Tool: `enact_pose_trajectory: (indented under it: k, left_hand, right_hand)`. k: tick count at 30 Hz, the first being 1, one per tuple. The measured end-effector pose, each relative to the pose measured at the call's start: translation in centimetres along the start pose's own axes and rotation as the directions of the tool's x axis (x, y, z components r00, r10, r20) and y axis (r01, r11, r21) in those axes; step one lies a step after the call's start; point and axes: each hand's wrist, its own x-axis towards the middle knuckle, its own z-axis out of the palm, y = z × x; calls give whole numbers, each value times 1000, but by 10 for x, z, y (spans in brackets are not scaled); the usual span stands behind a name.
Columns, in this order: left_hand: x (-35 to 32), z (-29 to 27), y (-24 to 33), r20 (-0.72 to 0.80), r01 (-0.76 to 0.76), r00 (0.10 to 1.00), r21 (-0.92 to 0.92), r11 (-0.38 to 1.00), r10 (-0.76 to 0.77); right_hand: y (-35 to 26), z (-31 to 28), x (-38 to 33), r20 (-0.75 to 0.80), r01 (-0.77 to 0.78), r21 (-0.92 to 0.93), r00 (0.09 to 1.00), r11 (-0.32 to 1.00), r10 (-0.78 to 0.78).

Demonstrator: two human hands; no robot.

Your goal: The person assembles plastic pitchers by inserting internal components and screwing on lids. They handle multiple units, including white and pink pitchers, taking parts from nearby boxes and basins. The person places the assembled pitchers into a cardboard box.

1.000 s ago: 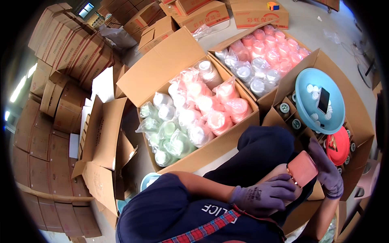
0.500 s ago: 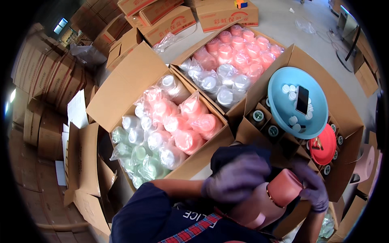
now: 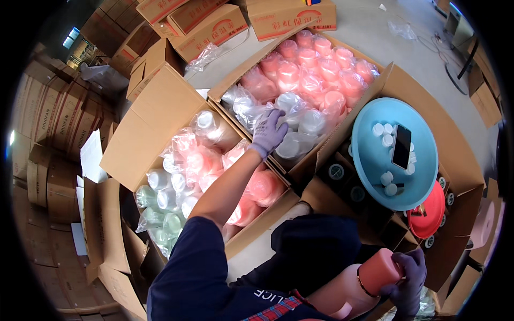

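My left hand (image 3: pixel 266 134), in a pale purple glove, reaches forward with fingers spread over the far carton. It is at the white plastic-wrapped bottles (image 3: pixel 292 102); whether it touches them I cannot tell. My right hand (image 3: pixel 409 278), gloved as well, curls around the capped end of a large pink bottle (image 3: pixel 342 289). That bottle lies tilted against my body, with a darker pink cap (image 3: pixel 380 267) and a shiny band below it. Pink wrapped bottles (image 3: pixel 310 59) fill the rest of the far carton.
A nearer carton (image 3: pixel 267 214) holds pink, white and green wrapped bottles. At right, a blue basin (image 3: pixel 369 160) with white caps and a phone (image 3: pixel 401 147) rests on a divided carton, beside a red dish (image 3: pixel 436 214). Stacked cartons (image 3: pixel 69 123) stand at left.
My left hand has left the pink bottle's side and stretched forward to the far carton. My right hand and the bottle have shifted slightly lower, and the view has tilted a little.
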Motion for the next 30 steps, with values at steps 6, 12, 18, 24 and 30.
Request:
enact_pose_trajectory:
  k: [6, 12, 18, 24, 30]
  left_hand:
    - [41, 38, -14, 45, 124, 991, 9, 992, -124]
    - [36, 14, -71, -249, 146, 963, 171, 974, -100]
    - [13, -33, -130, -359, 130, 931, 153, 980, -67]
    - [-50, -91, -224, -349, 471, 872, 791, 391, -344]
    - [8, -166, -102, -327, 71, 943, 382, 922, 63]
  right_hand:
    - [45, -8, 6, 146, -72, 458, 989, 886, 4]
    - [8, -5, 30, 72, -118, -3, 990, 993, 118]
    - [108, 17, -9, -72, -304, 635, 892, 710, 446]
    - [54, 43, -7, -175, -18, 385, 980, 923, 93]
    - [8, 22, -2, 8, -12, 146, 1000, 989, 11]
